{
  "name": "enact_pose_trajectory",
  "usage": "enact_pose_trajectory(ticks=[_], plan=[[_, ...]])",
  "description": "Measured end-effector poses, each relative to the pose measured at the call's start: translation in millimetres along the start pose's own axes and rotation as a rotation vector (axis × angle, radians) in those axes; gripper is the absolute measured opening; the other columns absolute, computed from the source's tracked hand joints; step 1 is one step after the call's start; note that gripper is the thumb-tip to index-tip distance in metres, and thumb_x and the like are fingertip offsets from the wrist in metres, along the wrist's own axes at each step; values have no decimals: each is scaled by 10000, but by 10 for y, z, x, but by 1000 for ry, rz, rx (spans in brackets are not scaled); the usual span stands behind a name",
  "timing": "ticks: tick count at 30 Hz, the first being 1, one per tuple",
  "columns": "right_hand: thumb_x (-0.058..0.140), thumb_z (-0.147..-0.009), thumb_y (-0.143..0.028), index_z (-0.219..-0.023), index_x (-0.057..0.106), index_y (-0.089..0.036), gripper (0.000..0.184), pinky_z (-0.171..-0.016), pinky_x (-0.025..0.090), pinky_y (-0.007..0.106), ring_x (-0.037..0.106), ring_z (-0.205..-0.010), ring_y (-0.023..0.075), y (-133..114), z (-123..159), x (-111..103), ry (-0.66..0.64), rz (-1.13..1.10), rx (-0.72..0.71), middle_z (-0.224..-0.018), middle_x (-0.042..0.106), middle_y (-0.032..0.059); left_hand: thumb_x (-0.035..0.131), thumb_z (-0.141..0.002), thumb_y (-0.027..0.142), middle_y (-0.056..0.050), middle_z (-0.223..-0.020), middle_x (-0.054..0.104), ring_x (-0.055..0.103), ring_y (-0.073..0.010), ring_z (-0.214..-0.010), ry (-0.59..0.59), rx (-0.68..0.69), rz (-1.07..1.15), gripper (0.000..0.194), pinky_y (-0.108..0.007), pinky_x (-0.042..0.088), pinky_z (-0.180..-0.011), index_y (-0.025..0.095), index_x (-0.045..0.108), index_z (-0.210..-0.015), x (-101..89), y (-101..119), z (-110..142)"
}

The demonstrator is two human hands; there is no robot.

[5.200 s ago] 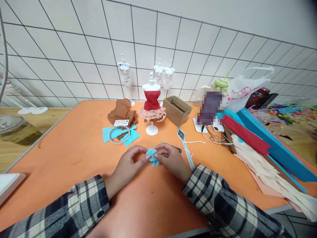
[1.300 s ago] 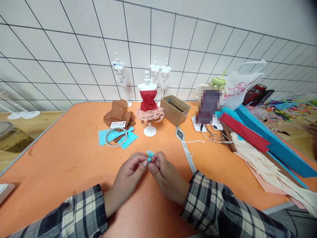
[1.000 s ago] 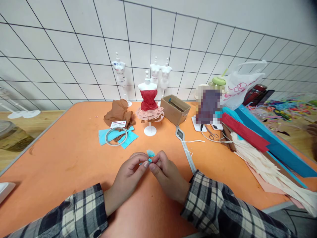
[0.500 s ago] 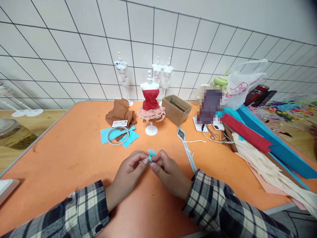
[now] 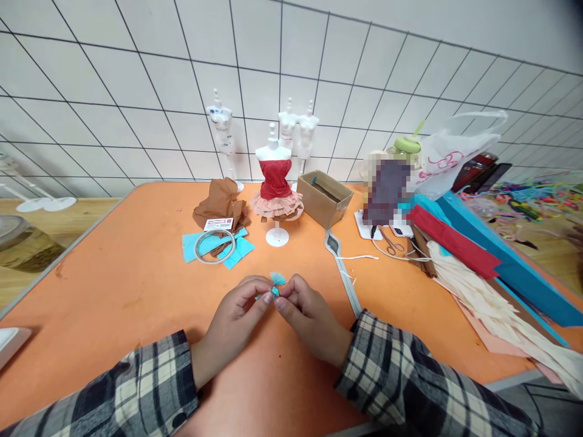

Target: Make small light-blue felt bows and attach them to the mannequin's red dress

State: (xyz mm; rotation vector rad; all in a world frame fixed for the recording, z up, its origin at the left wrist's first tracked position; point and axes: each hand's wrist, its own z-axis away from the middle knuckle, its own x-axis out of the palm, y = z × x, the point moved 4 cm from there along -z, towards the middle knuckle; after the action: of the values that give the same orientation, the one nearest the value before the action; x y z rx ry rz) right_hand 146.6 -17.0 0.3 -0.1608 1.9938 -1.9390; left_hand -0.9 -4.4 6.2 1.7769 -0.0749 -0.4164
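Between my two hands is a small light-blue crepe paper piece point(image 5: 277, 278), its pleats fanned out at the top and bunched between my fingertips. My left hand point(image 5: 237, 318) pinches it from the left with thumb and forefinger. From the right, my right hand point(image 5: 312, 315) grips the same piece, thumb against curled fingers. Fingers hide most of its lower part. Beyond my hands stands a small white dress form point(image 5: 273, 153) wearing a red top point(image 5: 276, 179) and a ruffled pink skirt point(image 5: 277, 205).
Left of the form lie brown paper point(image 5: 216, 203), blue paper pieces point(image 5: 239, 252) and a tape roll point(image 5: 197, 249). A cardboard box point(image 5: 334, 212), a grey zipper-like strip point(image 5: 348, 285) and scissors point(image 5: 392, 246) are rightward. Paper strips point(image 5: 473, 303) cover the right edge.
Five seconds ago the blue paper faced me as a round pleated shape; it is now turned and pinched at its base. Over the last second, my fingers have barely shifted.
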Motion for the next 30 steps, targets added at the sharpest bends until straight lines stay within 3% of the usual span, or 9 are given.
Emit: enact_pose_trajectory(ticks=[14,22,30], plan=[[490,-930,-372,-828,405,-227,197,-493,257,215,364,-485,81,2,20,4,-26,18,29,-568,392,-96,579,-904,321,-63,-896,656,594,-193,-927,-18,76,0,179,-304,452,-864,179,668,-841,-5,-3,-3],[504,-918,-379,-831,407,-224,203,-490,256,215,368,-485,79,-21,-6,-19,-71,51,36,-573,388,-96,571,-904,342,-76,-878,649,596,-206,-888,-41,49,35,216,-339,463,-850,170,669,-818,-6,7,-14],[514,-914,-396,-851,408,-225,210,-504,263,212,368,-496,77,-32,4,-19,-60,31,16,-580,392,-97,567,-913,284,-54,-920,658,616,-181,-898,57,41,2,148,-302,466,-853,187,668,-866,-40,22,12]])
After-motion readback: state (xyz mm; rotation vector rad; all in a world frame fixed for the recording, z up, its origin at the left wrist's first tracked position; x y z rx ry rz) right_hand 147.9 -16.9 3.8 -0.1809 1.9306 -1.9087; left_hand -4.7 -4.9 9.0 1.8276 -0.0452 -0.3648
